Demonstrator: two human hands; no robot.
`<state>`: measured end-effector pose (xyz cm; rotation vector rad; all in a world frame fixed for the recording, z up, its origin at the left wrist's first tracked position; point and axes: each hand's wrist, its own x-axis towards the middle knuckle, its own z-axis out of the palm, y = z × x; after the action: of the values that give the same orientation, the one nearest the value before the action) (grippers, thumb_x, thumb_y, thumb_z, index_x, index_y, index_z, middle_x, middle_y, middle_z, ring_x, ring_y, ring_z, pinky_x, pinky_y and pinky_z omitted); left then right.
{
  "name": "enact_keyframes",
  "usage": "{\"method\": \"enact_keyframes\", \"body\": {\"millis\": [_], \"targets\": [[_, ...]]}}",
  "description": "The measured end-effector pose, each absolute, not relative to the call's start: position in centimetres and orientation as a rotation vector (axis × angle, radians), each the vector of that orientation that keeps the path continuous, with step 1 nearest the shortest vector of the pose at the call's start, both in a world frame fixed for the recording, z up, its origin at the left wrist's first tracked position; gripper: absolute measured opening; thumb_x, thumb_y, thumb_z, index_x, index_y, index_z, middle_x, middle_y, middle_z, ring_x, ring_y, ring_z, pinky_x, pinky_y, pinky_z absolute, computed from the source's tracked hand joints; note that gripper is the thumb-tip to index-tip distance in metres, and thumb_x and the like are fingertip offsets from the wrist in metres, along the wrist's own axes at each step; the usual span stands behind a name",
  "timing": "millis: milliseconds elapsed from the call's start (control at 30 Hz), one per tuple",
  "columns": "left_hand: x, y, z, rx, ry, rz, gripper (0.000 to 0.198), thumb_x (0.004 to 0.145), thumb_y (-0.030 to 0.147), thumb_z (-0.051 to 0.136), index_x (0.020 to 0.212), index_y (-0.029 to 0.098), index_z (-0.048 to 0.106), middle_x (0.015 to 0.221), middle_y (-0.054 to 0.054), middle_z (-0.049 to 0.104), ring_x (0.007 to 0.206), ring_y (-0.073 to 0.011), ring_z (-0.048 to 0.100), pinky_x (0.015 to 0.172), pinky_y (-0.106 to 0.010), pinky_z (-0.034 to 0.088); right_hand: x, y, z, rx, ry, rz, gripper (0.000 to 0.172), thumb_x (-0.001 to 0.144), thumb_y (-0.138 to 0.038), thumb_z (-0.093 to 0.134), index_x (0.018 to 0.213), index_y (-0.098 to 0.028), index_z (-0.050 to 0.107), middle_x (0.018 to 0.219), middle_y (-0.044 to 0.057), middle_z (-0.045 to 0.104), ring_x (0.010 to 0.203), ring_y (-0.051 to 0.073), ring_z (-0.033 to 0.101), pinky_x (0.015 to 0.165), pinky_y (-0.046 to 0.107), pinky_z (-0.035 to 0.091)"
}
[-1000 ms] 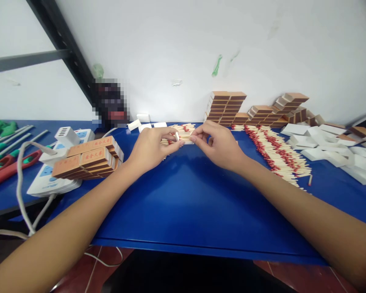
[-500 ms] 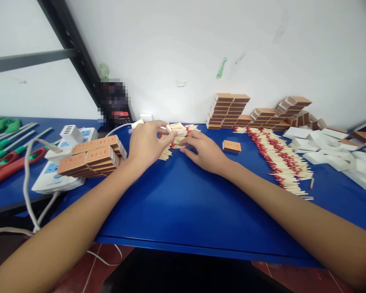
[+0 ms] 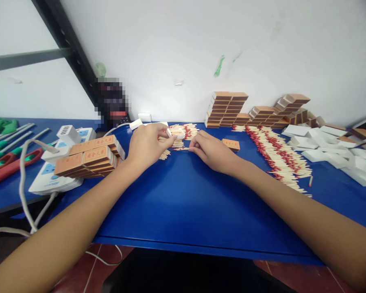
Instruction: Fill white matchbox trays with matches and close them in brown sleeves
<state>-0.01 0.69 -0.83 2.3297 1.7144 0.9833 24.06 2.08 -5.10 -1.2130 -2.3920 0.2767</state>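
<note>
My left hand is closed on a small white matchbox tray filled with red-tipped matches, held just above the blue table. My right hand rests on the table beside it, its fingertips pinched on a few loose matches lying flat. A small heap of matches lies just behind both hands. One closed orange matchbox lies right of my right hand.
Stacked orange matchboxes sit on a white power strip at the left, with tools beyond. Brown box sleeves are stacked against the wall. A long row of matches and white empty trays fill the right.
My hands came down from a raised joined position. The right hand left the tray and dropped to the loose matches on the table. A closed matchbox now shows to its right.
</note>
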Motion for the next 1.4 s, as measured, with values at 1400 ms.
{"method": "enact_keyframes", "body": {"millis": [1400], "targets": [[0.5, 0.6, -1.8, 2.410, 1.308, 0.889, 0.024, 0.097, 0.043, 0.076, 0.110, 0.024, 0.082, 0.106, -0.005, 0.088, 0.103, -0.0291, 0.084, 0.090, -0.036, 0.061, 25.1, 1.7, -2.9, -0.983, -2.084, 0.089, 0.013, 0.105, -0.030, 0.062, 0.095, -0.022, 0.067, 0.088, 0.005, 0.063, 0.074, 0.020, 0.054, 0.070, 0.034, 0.042]]}}
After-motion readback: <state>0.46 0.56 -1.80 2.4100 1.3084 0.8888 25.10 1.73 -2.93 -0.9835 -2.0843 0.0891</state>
